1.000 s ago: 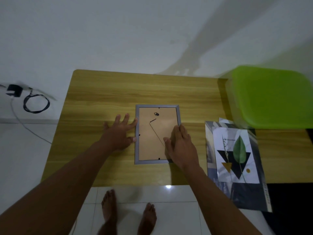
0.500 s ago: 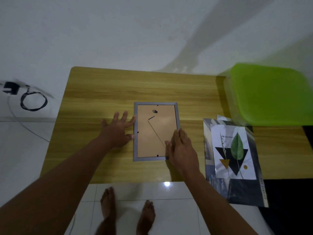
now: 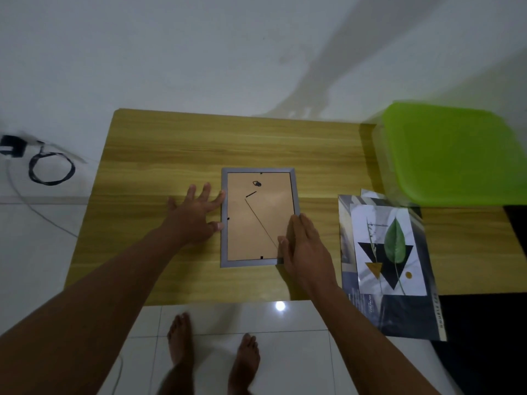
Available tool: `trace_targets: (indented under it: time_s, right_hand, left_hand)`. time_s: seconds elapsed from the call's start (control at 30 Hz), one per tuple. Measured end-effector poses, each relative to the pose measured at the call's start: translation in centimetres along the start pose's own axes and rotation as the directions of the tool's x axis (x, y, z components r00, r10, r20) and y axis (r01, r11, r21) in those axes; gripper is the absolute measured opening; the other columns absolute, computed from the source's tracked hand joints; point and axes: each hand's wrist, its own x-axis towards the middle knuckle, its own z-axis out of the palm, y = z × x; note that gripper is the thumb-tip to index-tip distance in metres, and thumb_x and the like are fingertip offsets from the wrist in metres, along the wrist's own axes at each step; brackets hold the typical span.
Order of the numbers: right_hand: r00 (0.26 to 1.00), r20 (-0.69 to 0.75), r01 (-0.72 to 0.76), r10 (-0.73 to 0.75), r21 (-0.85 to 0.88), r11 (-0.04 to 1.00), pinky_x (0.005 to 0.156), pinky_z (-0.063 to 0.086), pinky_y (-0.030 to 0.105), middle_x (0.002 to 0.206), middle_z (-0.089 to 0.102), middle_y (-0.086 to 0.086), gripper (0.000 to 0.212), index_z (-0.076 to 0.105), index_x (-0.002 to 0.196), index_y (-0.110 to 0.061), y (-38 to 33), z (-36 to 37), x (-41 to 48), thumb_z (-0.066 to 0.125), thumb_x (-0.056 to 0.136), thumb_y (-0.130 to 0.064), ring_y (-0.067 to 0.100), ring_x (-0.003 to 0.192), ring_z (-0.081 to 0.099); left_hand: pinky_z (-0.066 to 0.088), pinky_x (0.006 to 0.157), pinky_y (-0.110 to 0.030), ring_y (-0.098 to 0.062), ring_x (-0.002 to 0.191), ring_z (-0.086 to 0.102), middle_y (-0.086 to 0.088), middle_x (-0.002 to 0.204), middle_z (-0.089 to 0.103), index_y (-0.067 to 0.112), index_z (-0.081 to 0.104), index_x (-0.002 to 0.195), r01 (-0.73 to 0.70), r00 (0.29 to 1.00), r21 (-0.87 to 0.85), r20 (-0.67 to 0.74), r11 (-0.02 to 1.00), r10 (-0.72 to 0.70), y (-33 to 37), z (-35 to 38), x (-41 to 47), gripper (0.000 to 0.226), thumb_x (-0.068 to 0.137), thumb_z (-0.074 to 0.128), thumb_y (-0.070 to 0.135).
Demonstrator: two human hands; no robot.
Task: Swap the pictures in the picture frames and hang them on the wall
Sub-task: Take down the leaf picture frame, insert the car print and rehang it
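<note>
Grey rectangular picture frame (image 3: 258, 216) lies face-down mid-table, brown backing board up. Left hand (image 3: 194, 216) spread flat on the wood, fingertips touching the frame's left edge. Right hand (image 3: 303, 246), fingers together, presses its near right corner. Right of it, a leaf-and-triangles print (image 3: 387, 249) tops dark sheets; green plastic lid (image 3: 453, 152) beyond on the light wooden table (image 3: 159, 155).

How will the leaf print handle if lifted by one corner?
Probably floppy: the leaf print looks like thin paper lying flat on a dark sheet. Likely light, and may slide, since that dark sheet looks glossy and overhangs the table edge.
</note>
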Motion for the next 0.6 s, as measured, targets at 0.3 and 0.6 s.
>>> trace_targets:
  time_s: [0.3, 0.6]
  right_hand:
    - [1.0, 0.003, -0.022, 0.022, 0.009, 1.0, 0.099, 0.043, 0.037, 0.136, 0.048, 0.014, 0.059, 0.037, 0.143, -0.008, -0.4, -1.2, 1.3, 0.059, 0.095, -0.034, 0.028, 0.124, 0.045]
    - [0.971, 0.123, -0.232, 0.206, 0.264, 0.936, 0.079, 0.048, 0.029, 0.111, 0.055, 0.008, 0.06, 0.053, 0.119, -0.011, 0.4, -2.0, 4.1, 0.085, 0.072, -0.026, 0.022, 0.096, 0.055]
  left_hand:
    - [0.018, 0.114, -0.056, -0.031, 0.148, 0.01, -0.008, 0.16, 0.018, 0.025, 0.024, 0.152, -0.005, 0.985, -0.056, -0.172, 0.998, -0.004, 1.1, 0.4, -1.0, 0.077, 0.088, 0.064, 0.035]
    - [0.046, 0.085, -0.041, -0.042, 0.105, 0.054, -0.029, 0.103, 0.061, -0.011, 0.053, 0.128, -0.063, 0.949, -0.316, -0.312, 0.947, -0.041, 3.5, 1.8, -1.5, 0.054, 0.078, 0.064, 0.004]
